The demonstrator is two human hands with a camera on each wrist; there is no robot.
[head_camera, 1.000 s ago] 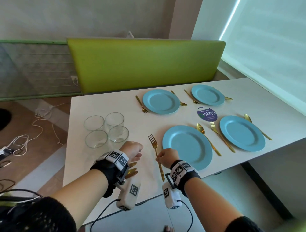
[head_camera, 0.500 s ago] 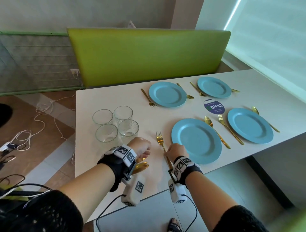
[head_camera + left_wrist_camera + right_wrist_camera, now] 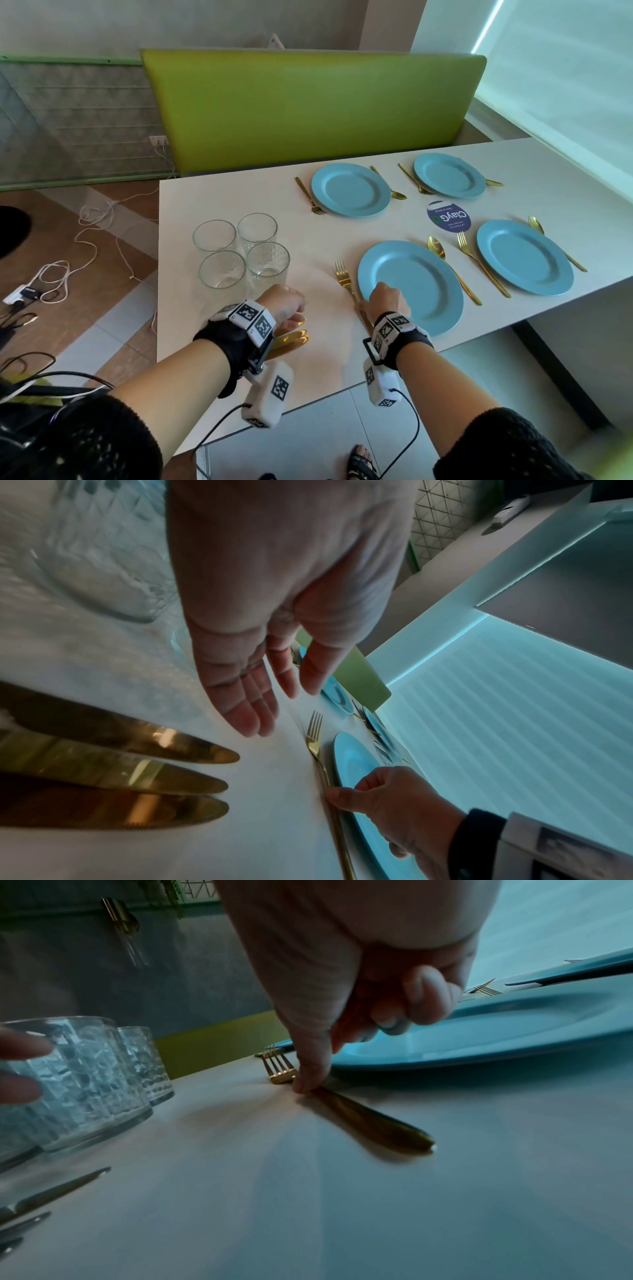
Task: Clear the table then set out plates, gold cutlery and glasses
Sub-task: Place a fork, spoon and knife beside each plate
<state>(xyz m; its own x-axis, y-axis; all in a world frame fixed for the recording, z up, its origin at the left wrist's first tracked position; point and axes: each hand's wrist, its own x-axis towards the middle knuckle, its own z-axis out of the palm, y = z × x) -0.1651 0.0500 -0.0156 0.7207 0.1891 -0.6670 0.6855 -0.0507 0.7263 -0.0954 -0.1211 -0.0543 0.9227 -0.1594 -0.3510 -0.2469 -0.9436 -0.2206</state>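
Note:
A gold fork lies just left of the near blue plate. My right hand pinches the fork's handle between thumb and finger, with the other fingers curled over the plate's rim. My left hand hovers with straight fingers and holds nothing, close to the glasses. Three gold knives lie side by side on the table under the left wrist. Several clear textured glasses stand in a cluster ahead of the left hand.
Three more blue plates have gold forks and spoons beside them. A round purple sticker lies between them. A green bench back runs along the table's far side. Cables lie on the floor to the left.
My right hand has slid a little forward along the fork, which now lies closer to the plate's rim. The left hand stays over the knives.

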